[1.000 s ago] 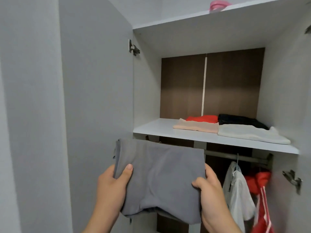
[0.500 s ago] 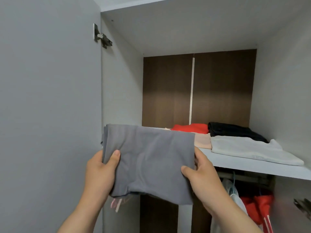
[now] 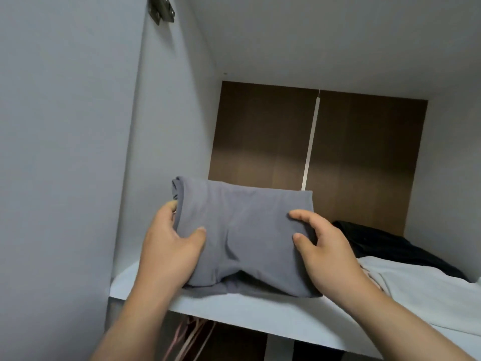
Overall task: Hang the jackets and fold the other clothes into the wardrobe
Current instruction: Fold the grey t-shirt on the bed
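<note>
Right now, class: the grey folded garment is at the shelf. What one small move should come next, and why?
Probably lay the grey folded garment flat and slide it back. The left hand and right hand grip its sides, it stands tilted at the front of the shelf, and bare shelf shows left of the white garment.

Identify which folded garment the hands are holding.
The grey garment, gripped by left hand and right hand; the black garment and white garment lie untouched.
</note>
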Motion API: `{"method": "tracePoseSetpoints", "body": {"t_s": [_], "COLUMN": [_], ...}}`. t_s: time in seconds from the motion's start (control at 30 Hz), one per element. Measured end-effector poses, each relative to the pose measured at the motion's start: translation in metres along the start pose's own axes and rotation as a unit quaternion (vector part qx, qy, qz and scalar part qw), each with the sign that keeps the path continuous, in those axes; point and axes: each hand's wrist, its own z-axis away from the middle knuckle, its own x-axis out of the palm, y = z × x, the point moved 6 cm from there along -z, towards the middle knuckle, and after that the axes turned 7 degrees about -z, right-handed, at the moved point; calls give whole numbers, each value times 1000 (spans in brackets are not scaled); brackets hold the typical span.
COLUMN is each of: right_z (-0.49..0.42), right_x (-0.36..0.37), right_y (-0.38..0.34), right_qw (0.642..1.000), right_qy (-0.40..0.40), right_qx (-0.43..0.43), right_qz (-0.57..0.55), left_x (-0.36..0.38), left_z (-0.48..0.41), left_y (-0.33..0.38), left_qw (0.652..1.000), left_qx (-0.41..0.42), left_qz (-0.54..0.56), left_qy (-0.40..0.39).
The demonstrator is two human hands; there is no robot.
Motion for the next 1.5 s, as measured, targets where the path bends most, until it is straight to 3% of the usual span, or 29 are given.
{"method": "tracePoseSetpoints", "body": {"t_s": [0.1, 0.13, 0.2, 0.33, 0.43, 0.53, 0.77, 0.93, 1.0, 1.07, 1.13, 1.23, 1.33, 1.4, 1.5], "right_z": [-27, -36, -52, -89, -114, -130, -169, -175, -175, -180, -190, -189, -172, -168, -172], "right_x": [8, 11, 18, 36, 58, 82, 110, 129, 133, 134, 133, 145, 162, 168, 170], "right_y": [11, 15, 21, 36, 53, 74, 128, 173, 193, 202, 196, 177, 183, 186, 186], "right_qw": [1000, 1000, 1000, 997, 979, 944, 935, 931, 945, 956, 969, 955, 911, 907, 902], "right_qy": [10, 10, -4, -35, -104, -171, -177, -139, -142, -150, -153, -251, -357, -369, -383], "right_qx": [15, 17, 29, 58, 131, 215, 239, 288, 286, 246, 175, 58, 48, 52, 62], "right_qz": [0, -1, -9, -37, -114, -182, -194, -175, -69, 44, 78, 149, 203, 197, 190], "left_x": [28, 34, 38, 36, 44, 67, 104, 133, 143, 154, 163, 183, 193, 189, 188], "left_z": [-12, -15, -27, -77, -117, -150, -201, -211, -213, -212, -211, -202, -181, -174, -177], "left_y": [-10, -13, -16, -20, -22, -31, -72, -114, -136, -150, -143, -130, -149, -169, -186], "left_qw": [971, 957, 955, 983, 986, 976, 957, 927, 907, 862, 814, 800, 736, 715, 720], "left_qx": [-8, -2, 13, 23, 43, 57, 62, 55, 44, 49, 92, 107, 44, 39, 54], "left_qz": [-53, -97, -132, -126, -157, -210, -284, -368, -408, -483, -550, -525, -525, -534, -540], "left_qy": [-234, -274, -266, -132, -47, -29, -7, -52, -96, -149, -161, -270, -425, -450, -432]}}
